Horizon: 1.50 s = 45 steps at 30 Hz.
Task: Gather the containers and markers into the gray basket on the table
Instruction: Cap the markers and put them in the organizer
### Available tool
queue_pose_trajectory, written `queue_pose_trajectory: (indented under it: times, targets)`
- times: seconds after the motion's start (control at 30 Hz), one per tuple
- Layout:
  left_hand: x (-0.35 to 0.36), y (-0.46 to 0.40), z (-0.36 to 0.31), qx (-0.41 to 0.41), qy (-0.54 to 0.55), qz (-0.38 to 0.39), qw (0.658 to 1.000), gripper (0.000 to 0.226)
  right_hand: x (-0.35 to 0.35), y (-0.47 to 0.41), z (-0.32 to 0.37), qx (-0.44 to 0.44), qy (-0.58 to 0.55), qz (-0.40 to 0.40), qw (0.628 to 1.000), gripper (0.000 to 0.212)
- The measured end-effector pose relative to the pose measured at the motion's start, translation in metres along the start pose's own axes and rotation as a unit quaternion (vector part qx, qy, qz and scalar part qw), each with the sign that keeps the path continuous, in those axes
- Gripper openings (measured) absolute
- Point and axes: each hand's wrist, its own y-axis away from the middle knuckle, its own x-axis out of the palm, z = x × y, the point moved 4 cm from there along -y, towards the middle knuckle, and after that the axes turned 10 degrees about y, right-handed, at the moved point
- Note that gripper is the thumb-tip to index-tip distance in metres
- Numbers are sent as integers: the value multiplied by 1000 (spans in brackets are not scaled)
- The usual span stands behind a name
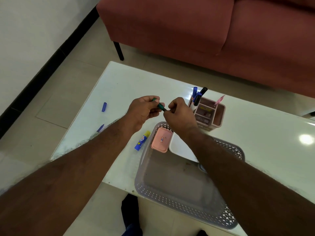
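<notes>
Holding the green marker above the surface, we have our left hand curled round its barrel, and our right hand pinches the end that pokes toward it. The marker's long axis runs from our left fingers down and across to our right fingers, so it bridges both hands. The gray basket lies below and nearer us than the fingers, closer to the right hand, already holding a pink container and a white one. We judge the drop goes down and back.
</notes>
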Motion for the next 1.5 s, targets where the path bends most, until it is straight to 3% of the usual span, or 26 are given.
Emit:
queue_pose_trajectory:
  times: [0.3,0.53,0.8,1.1,1.27,1.5]
  targets:
    - [10,6,8,13,39,-17,999,20,2,-2,-4,96,-151,23,984,5]
    - [15,3,-11,37,-29,10,999,26,7,-6,-3,119,-232,43,964,11]
    - [15,2,-33,65,-144,10,987,38,-7,-15,2,16,-136,40,990,26]
    - [-14,6,-4,60,-199,-93,974,25,-72,-21,-47,94,-129,-116,980,14]
    - [-31,-4,4,66,-284,-138,947,23,-98,-18,-74,122,-78,-191,971,24]
    - [-41,-12,15,53,-357,-145,921,31,-104,-25,-90,147,-24,-207,967,28]
